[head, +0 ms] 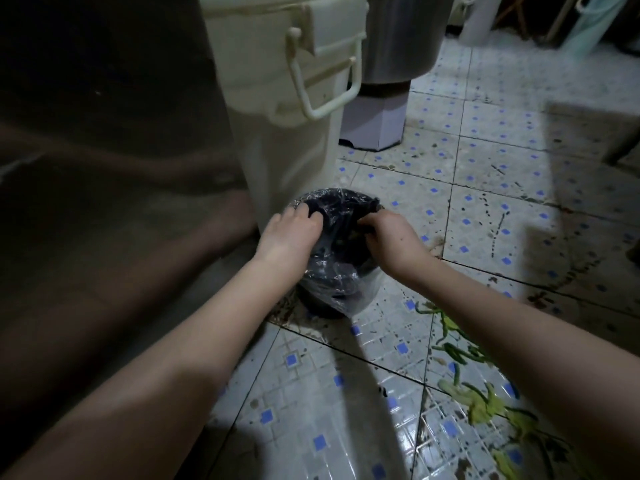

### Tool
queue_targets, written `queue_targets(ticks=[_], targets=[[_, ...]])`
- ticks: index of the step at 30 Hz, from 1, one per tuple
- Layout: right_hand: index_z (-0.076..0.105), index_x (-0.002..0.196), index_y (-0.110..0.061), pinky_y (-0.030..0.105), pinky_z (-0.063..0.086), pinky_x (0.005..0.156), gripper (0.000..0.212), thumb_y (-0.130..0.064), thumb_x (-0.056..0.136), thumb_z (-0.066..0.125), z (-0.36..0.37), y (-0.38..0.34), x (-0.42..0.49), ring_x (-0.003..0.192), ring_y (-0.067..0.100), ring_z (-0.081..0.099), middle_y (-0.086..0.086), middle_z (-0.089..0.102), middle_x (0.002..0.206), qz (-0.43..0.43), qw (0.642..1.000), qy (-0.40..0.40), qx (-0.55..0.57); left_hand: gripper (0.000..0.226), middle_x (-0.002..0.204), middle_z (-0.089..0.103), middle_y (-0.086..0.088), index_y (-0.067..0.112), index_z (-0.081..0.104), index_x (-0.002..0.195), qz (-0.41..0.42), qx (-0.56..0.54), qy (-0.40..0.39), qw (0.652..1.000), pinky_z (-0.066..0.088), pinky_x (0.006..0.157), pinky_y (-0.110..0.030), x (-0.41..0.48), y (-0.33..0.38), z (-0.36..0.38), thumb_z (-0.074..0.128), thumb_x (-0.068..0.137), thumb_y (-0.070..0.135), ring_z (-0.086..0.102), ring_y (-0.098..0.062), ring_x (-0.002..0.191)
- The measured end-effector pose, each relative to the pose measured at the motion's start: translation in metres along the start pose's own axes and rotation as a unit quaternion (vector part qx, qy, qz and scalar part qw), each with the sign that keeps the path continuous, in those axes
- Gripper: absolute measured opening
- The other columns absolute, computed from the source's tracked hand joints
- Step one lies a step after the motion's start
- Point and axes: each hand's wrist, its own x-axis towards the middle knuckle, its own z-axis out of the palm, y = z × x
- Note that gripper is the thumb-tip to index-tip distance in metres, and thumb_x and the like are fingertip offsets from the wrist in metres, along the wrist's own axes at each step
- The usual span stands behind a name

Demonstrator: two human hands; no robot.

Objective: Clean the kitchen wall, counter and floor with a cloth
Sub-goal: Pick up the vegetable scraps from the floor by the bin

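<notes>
Hands first, head view: left hand (pixel 294 230) curls over the liner (pixel 360 292) at the 10 o'clock rim of the small bin (pixel 318 308), and right hand (pixel 391 237) pinches it at 2 o'clock, so both are clamped on plastic. Big white tub (pixel 287 116) sits at the bin's 12. No cloth in view. The floor (pixel 485 209) is grimy, with green peelings (pixel 485 403) at 5 o'clock. I'd gather the liner evenly and lift it straight up, to avoid spills on the tiles.

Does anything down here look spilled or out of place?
Yes. Green vegetable scraps lie strewn over the floor tiles at lower right, outside the small bin whose plastic bag the left hand and right hand grip. Dark smears and specks also dirty the tiles around it.
</notes>
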Motion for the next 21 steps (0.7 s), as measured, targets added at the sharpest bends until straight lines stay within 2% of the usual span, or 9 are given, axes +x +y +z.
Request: queue_targets(ticks=[3, 7, 9, 13, 18, 21], targets=[[0.058, 0.119, -0.006, 0.043, 0.047, 0.087, 0.034, 0.000, 0.087, 0.047, 0.008, 0.003, -0.004, 0.103, 0.033, 0.055, 0.015, 0.058, 0.116, -0.045, 0.992, -0.040, -0.110, 0.046, 0.119, 0.048, -0.012, 0.009, 0.044, 0.116, -0.005, 0.011, 0.011, 1.000, 0.040, 0.086, -0.036, -0.005, -0.001, 0.001, 0.059, 0.075, -0.007, 0.048, -0.031, 0.111], [0.050, 0.129, -0.012, 0.040, 0.038, 0.096, 0.044, -0.004, 0.086, 0.047, 0.009, 0.011, -0.013, 0.112, 0.032, 0.050, 0.012, 0.053, 0.125, -0.067, 0.980, -0.032, -0.183, 0.048, 0.118, 0.049, -0.010, 0.010, 0.043, 0.116, 0.002, 0.019, 0.016, 1.000, 0.040, 0.085, -0.035, -0.005, 0.007, 0.002, 0.061, 0.074, -0.005, 0.049, -0.029, 0.110], [0.048, 0.132, -0.013, 0.042, 0.033, 0.100, 0.045, -0.007, 0.087, 0.047, 0.006, 0.017, -0.019, 0.118, 0.032, 0.046, 0.012, 0.050, 0.130, -0.059, 0.978, -0.020, -0.198, 0.053, 0.119, 0.049, -0.009, 0.011, 0.043, 0.119, 0.010, 0.021, 0.013, 1.000, 0.040, 0.086, -0.035, -0.003, 0.015, 0.002, 0.065, 0.073, -0.001, 0.049, -0.029, 0.111], [0.048, 0.131, -0.014, 0.043, 0.031, 0.102, 0.045, -0.006, 0.087, 0.048, -0.005, 0.036, -0.038, 0.121, 0.032, 0.044, 0.013, 0.049, 0.133, -0.036, 0.975, -0.006, -0.221, 0.058, 0.122, 0.049, -0.008, 0.013, 0.042, 0.122, 0.032, 0.027, 0.033, 0.999, 0.039, 0.085, -0.036, 0.005, 0.038, 0.000, 0.068, 0.071, 0.001, 0.048, -0.028, 0.111], [0.043, 0.135, -0.014, 0.043, 0.028, 0.105, 0.049, -0.004, 0.087, 0.047, -0.013, 0.072, -0.069, 0.127, 0.032, 0.039, 0.014, 0.043, 0.140, 0.024, 0.972, -0.038, -0.229, 0.045, 0.119, 0.050, -0.008, 0.013, 0.044, 0.119, 0.072, 0.013, 0.063, 0.995, 0.039, 0.082, -0.037, 0.018, 0.072, -0.002, 0.061, 0.078, 0.004, 0.049, -0.028, 0.108], [0.041, 0.137, -0.016, 0.042, 0.028, 0.106, 0.050, -0.006, 0.089, 0.047, -0.013, 0.096, -0.090, 0.128, 0.030, 0.039, 0.012, 0.043, 0.140, 0.064, 0.973, -0.047, -0.216, 0.048, 0.119, 0.050, -0.008, 0.013, 0.043, 0.120, 0.103, 0.013, 0.055, 0.993, 0.038, 0.080, -0.036, 0.023, 0.098, 0.006, 0.063, 0.077, 0.006, 0.049, -0.028, 0.107]])
